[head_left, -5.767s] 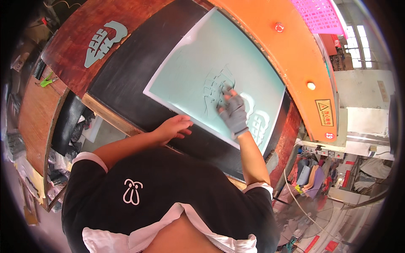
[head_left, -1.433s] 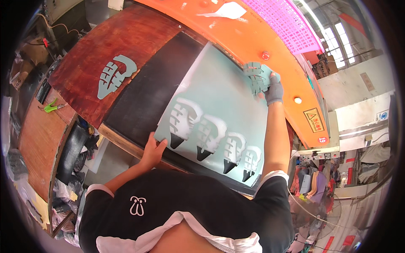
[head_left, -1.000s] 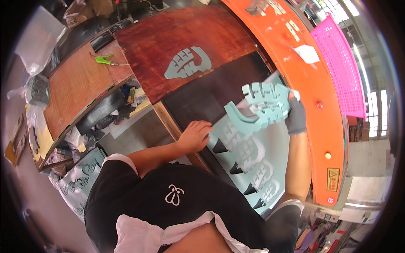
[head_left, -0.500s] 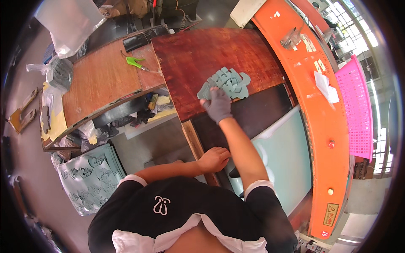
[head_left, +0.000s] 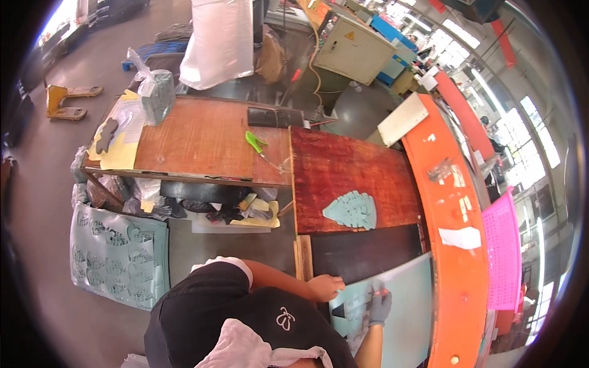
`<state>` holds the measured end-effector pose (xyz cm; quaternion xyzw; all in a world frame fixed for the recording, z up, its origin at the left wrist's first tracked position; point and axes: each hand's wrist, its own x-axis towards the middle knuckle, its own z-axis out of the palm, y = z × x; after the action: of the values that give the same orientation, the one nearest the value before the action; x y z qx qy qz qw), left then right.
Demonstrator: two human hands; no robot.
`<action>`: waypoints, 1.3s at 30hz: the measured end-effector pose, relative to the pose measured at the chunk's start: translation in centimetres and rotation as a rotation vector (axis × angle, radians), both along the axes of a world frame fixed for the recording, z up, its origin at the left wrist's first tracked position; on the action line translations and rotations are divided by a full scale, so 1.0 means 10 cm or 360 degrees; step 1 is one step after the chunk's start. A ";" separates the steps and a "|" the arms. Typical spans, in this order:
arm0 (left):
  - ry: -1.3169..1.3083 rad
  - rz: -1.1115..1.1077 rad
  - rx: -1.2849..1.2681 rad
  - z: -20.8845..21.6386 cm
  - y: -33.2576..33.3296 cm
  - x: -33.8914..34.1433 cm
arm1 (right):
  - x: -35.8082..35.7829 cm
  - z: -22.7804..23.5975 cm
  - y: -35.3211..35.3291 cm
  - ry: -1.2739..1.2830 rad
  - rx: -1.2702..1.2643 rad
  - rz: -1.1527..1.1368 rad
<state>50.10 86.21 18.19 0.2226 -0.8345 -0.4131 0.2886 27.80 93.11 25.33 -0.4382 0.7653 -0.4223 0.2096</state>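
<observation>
Teal sheet (head_left: 399, 300) under both hands.

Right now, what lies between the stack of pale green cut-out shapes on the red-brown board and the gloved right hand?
In the head view, only a bare black mat separates the stack of pale green cut-out shapes from the gloved right hand.

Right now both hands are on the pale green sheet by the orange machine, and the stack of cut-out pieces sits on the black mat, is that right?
Not quite. The head view shows the stack of cut-out pieces on the reddish-brown board, not the black mat. The left hand and gloved right hand are on the pale green sheet.
</observation>
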 end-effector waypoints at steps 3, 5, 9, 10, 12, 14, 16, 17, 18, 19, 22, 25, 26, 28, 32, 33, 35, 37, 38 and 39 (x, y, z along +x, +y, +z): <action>-0.0059 -0.0031 0.0028 0.08 -0.01 0.02 | -0.01 0.04 0.09 -0.0008 -0.0089 -0.0034; 0.0042 0.0029 -0.0046 0.17 -0.09 0.03 | -0.01 0.07 0.02 -0.0357 -0.0152 0.0163; 0.0112 0.0310 -0.0484 0.27 -0.58 0.02 | -0.01 0.07 -0.35 -0.0784 -0.0025 -0.0096; 0.0162 0.0437 -0.0705 0.27 -0.78 0.04 | -0.04 0.11 -0.46 -0.0836 0.0091 -0.0063; -0.0142 0.0636 -0.0734 0.21 -1.15 0.13 | 0.00 0.11 -0.74 -0.0710 -0.0010 -0.0204; -0.0635 0.0799 -0.0584 0.13 -1.44 0.17 | 0.00 0.17 -1.05 -0.0890 0.0010 0.0027; -0.0624 0.0838 -0.0661 0.06 -1.71 0.18 | 0.01 0.21 -1.39 -0.0744 0.0126 0.0005; -0.0657 0.0853 -0.0677 0.03 -1.79 0.19 | 0.01 0.21 -1.57 -0.0700 0.0186 0.0004; -0.0650 0.0865 -0.0650 0.00 -1.86 0.19 | 0.00 0.18 -1.76 -0.0654 0.0257 0.0012; -0.0644 0.0876 -0.0622 -0.02 -1.90 0.18 | -0.01 0.13 -1.94 -0.0608 0.0328 0.0019; -0.0645 0.0883 -0.0550 -0.08 -1.97 0.14 | -0.09 -0.05 -2.50 -0.0523 0.0612 0.0032; -0.0518 0.0857 -0.0516 -0.12 -1.99 0.15 | -0.03 -0.30 -2.93 0.0140 0.0618 -0.0006; -0.0477 0.0850 -0.0506 -0.12 -1.99 0.16 | -0.01 -0.36 -3.02 0.0415 0.0628 -0.0024; -0.0395 0.0839 -0.0472 -0.12 -2.01 0.18 | -0.02 -0.43 -3.13 0.0516 0.0587 0.0125; -0.0273 0.0858 -0.0400 -0.10 -2.01 0.20 | 0.00 -0.52 -3.13 0.0606 0.0238 0.0276; -0.0251 0.0862 -0.0405 -0.09 -2.01 0.20 | 0.00 -0.53 -3.11 0.0614 0.0308 0.0284; -0.0291 0.0833 -0.0426 -0.08 -2.01 0.20 | 0.04 -0.54 -3.07 0.0653 0.0400 0.0289; -0.0282 0.0847 -0.0469 -0.09 -2.02 0.20 | 0.06 -0.50 -2.95 0.0500 0.0179 0.0246; -0.0268 0.0850 -0.0488 -0.11 -2.02 0.20 | 0.05 -0.47 -2.83 0.0393 0.0147 0.0177; -0.0246 0.0844 -0.0514 -0.13 -2.04 0.20 | -0.01 -0.40 -2.64 0.0395 0.0147 0.0178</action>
<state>52.14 65.77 16.90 0.4146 -0.8216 -0.1675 0.3535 27.72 66.70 21.31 -0.5189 0.7784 -0.3169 0.1564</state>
